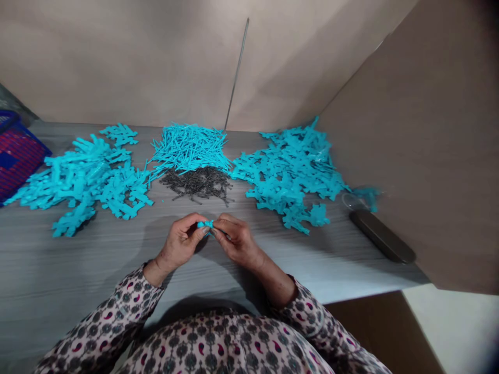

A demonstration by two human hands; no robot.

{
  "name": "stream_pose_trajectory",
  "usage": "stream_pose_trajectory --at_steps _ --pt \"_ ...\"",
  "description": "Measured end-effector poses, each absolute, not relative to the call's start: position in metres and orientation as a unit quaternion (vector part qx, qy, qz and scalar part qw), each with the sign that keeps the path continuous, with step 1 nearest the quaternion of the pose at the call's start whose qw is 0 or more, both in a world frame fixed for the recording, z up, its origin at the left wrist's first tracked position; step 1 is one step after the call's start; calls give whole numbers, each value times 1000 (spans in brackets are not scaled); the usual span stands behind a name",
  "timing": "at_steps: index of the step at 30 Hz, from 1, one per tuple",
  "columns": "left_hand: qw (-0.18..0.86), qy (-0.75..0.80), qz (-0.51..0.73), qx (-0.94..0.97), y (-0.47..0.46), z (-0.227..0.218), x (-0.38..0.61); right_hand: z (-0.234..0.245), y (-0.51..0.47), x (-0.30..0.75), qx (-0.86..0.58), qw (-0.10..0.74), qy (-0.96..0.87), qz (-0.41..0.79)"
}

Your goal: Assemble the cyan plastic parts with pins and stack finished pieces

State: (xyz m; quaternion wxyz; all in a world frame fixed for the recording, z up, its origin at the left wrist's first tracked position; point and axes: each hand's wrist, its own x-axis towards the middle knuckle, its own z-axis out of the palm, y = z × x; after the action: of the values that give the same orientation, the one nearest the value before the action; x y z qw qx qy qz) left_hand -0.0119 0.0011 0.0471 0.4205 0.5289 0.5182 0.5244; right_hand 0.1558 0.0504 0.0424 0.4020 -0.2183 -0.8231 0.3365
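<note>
Between my two hands is a small turquoise plastic piece (205,225), mostly covered by the fingers. My left hand (182,240) pinches it from the left with thumb and fingertips. From the right, my right hand (236,239) pinches the same piece, its thumb below and index finger above. Both hands are just above the table, in front of a pile of dark thin metal-looking pins (198,184). Behind those pins lies a heap of thin turquoise sticks (191,145). The exact shape of the held piece is too small to make out.
Heaps of flat turquoise pieces lie on the left (78,174) and right (290,166) of the grey table (128,249). A blue and red basket (21,150) stands far left. A long dark case (382,236) lies by the right panel (421,145). A board (117,62) closes the back.
</note>
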Motion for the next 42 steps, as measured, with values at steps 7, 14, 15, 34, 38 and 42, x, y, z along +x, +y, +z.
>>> stream_pose_trajectory --at_steps 7,14,15,34,38,42 --pt "541 505 505 443 1 41 -7 44 51 148 -267 433 -760 405" --pt "474 530 497 497 -4 38 -8 46 49 149 -287 324 -718 546" --pt "474 531 494 500 -5 38 -8 46 49 150 -280 318 -727 540" --pt "563 517 443 469 1 41 -10 36 49 154 -228 338 -839 361" --pt "548 523 451 471 2 40 -11 37 51 152 -241 330 -809 424" --pt "495 514 478 512 1 40 -13 39 50 148 -260 336 -775 468"
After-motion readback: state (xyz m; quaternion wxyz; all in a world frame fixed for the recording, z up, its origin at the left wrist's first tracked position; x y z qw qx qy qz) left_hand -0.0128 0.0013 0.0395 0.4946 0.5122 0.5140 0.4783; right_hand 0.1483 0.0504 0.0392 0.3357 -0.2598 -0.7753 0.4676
